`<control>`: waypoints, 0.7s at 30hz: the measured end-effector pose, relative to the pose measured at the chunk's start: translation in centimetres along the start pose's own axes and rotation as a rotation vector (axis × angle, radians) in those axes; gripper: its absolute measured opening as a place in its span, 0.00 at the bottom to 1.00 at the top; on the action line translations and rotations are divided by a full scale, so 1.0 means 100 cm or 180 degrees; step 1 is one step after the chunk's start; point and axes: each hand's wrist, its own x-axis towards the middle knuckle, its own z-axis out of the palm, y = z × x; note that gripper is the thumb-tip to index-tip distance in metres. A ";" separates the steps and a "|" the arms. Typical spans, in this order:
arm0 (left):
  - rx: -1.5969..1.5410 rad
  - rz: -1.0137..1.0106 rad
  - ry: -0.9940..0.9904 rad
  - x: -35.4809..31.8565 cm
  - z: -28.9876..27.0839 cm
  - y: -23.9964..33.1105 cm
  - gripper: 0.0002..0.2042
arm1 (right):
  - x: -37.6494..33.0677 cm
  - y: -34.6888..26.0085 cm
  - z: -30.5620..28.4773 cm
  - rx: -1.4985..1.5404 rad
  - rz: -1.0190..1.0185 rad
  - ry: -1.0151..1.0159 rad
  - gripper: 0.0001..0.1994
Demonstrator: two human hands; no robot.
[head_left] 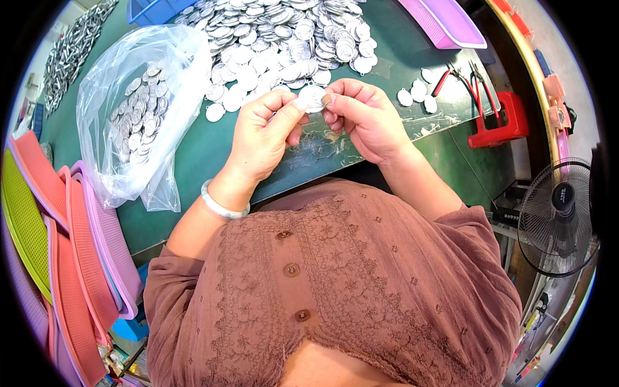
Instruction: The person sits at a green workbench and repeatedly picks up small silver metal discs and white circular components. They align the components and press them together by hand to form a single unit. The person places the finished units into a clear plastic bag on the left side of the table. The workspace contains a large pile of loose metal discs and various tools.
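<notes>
A round silver medal (312, 98) with a small loop at its top is held upright between both hands, just above the table's near edge. My left hand (265, 129) pinches its left rim between thumb and forefinger. On the other rim, my right hand (369, 120) grips with thumb and forefinger, its other fingers curled. Behind the hands spreads a large heap of similar silver medals (271, 39). To the left, a clear plastic bag (184, 64) lies with its mouth loose and holds more medals (138, 116).
Pliers with red handles (477, 90) lie beside several loose medals (418, 90) at the right, near a red stand (509, 122). A purple basket (445, 26) and a blue bin (155, 11) stand at the back. Stacked coloured baskets (77, 258) flank the left; a fan (560, 213) stands right.
</notes>
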 end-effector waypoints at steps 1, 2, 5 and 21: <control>0.0000 0.0018 -0.0002 0.000 0.000 0.000 0.06 | 0.000 0.000 0.000 -0.0005 0.0001 -0.0035 0.05; 0.0001 0.0037 -0.0004 0.001 0.000 0.000 0.06 | -0.001 -0.001 -0.001 -0.0010 0.0003 -0.0071 0.05; -0.0035 0.0066 -0.0047 0.002 -0.002 -0.001 0.06 | -0.002 -0.001 0.007 -0.0568 -0.0586 0.0190 0.06; -0.0015 -0.0071 -0.0043 0.002 -0.004 -0.001 0.06 | -0.001 -0.006 -0.004 -0.3082 -0.2306 -0.0059 0.09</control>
